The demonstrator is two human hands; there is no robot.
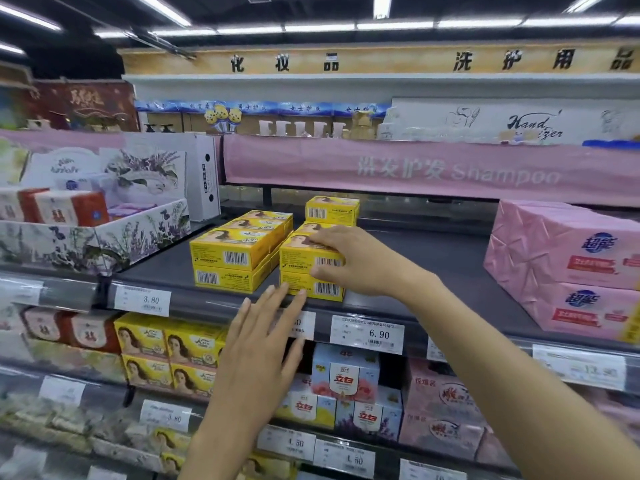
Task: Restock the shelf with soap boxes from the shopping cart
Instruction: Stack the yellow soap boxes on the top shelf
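Yellow soap boxes stand in two stacked rows on the dark shelf [433,258]. My right hand [356,261] grips the front top yellow box [298,254] of the right-hand row, fingers over its top and thumb at its front face. Under it lies another yellow box [322,289]. My left hand [263,337] is flat with straight fingers, its fingertips at the lower box's front edge by the shelf lip. The left-hand row [232,251] stands two high. One more yellow box [331,210] sits higher at the back. The shopping cart is out of view.
A floral display carton [114,237] stands left of the yellow boxes. Pink wrapped soap packs [568,271] fill the shelf's right end. Bare dark shelf lies between them and the yellow rows. Price tags [367,334] line the shelf edge. Lower shelves hold more soap boxes.
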